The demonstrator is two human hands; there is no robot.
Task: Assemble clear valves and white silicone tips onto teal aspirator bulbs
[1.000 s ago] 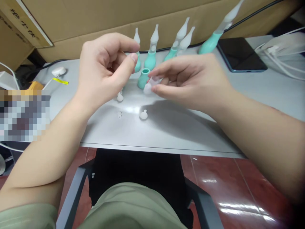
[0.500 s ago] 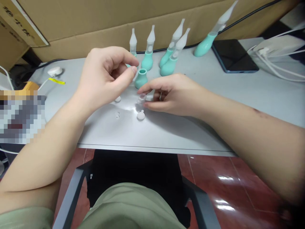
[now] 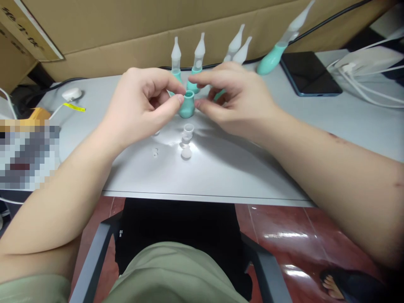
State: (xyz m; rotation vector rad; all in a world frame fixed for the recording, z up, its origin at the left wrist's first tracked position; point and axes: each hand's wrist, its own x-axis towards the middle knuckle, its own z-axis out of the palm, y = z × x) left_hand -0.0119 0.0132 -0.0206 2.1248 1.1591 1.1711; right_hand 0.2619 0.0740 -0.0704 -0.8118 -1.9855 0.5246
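Teal bulb (image 3: pixel 187 108): upright on bench (image 3: pixel 142 176), between front and back edges (mouth up, seemingly for access); left hand (image 3: pixel 142 101) and right hand (image 3: pixel 241 99) flanking, each hand's fingers apart; contact unclear.

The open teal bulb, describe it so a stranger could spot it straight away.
On the gray table, look between the left hand and the right hand. The open teal bulb stands there, just beyond a small clear piece. Unlike the white-tipped bulbs behind it, its mouth is bare and open.
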